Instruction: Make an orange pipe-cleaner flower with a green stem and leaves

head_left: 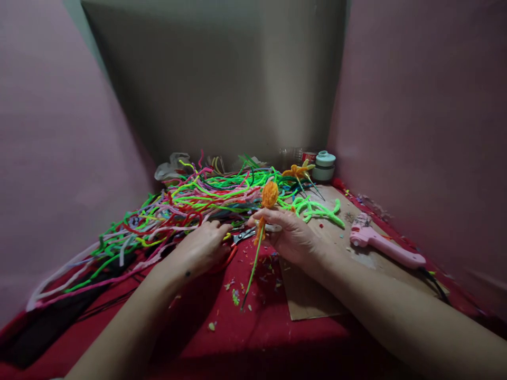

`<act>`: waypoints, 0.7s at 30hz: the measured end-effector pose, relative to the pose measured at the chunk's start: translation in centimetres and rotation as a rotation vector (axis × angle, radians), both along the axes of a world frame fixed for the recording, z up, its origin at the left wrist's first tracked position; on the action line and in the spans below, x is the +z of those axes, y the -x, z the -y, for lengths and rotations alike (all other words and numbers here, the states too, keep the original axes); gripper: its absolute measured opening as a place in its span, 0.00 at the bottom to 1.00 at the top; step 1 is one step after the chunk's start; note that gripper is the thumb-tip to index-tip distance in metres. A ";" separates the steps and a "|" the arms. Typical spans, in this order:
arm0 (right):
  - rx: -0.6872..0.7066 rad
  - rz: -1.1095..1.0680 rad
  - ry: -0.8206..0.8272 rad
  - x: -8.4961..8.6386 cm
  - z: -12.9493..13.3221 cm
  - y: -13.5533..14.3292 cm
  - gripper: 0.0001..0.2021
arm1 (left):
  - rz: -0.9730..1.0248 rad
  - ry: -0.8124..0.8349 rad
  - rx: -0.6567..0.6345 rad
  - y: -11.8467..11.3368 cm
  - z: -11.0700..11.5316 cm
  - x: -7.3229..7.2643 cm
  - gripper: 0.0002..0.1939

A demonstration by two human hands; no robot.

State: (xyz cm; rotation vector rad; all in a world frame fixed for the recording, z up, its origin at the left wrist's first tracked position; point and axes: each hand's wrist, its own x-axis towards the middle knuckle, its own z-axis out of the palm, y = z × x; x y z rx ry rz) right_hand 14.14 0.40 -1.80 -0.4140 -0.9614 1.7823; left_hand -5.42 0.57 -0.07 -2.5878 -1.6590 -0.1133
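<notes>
An orange fuzzy flower [270, 195] with a thin green stem [253, 269] is pinched in my right hand [291, 235], the bloom upright above the fingers. Orange fuzzy strands hang beside the stem under the grip. My left hand [206, 243] is at the near edge of a heap of coloured pipe cleaners [222, 187], fingers curled and pointing away. What those fingertips hold, if anything, is hidden. Just right of it lies a metal cutting tool [242, 236] with red-orange handles, partly covered by the left hand.
A cardboard sheet [312, 301] lies at right under a pink glue gun [388, 245] with a black cord. Orange flowers [298, 171] on stems, a pale jar [325, 166] and a plastic bag [172, 166] stand behind. Fuzzy scraps dot the red cloth [222, 338]. Walls rise on three sides.
</notes>
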 end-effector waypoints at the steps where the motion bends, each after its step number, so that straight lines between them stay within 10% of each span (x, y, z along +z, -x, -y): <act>1: -0.019 0.003 0.006 0.0 0.0 0.1 0.07 | 0.104 0.006 0.041 -0.5 0.3 0.9 0.15; 5: -0.085 0.001 0.027 -0.4 -0.2 0.3 0.08 | 0.764 0.249 -0.008 -3.2 1.8 3.1 0.18; 8: -0.161 0.002 -0.022 -0.8 -0.5 0.4 0.08 | 0.894 0.200 -0.023 -5.3 2.3 2.7 0.15; 16: -0.343 0.054 -0.032 -1.5 -0.9 0.8 0.12 | 0.137 -0.344 0.065 -7.9 2.1 0.9 0.10; 21: -0.400 0.093 -0.064 -0.9 -0.8 0.6 0.13 | 0.277 -0.354 -0.018 -7.9 1.1 1.5 0.10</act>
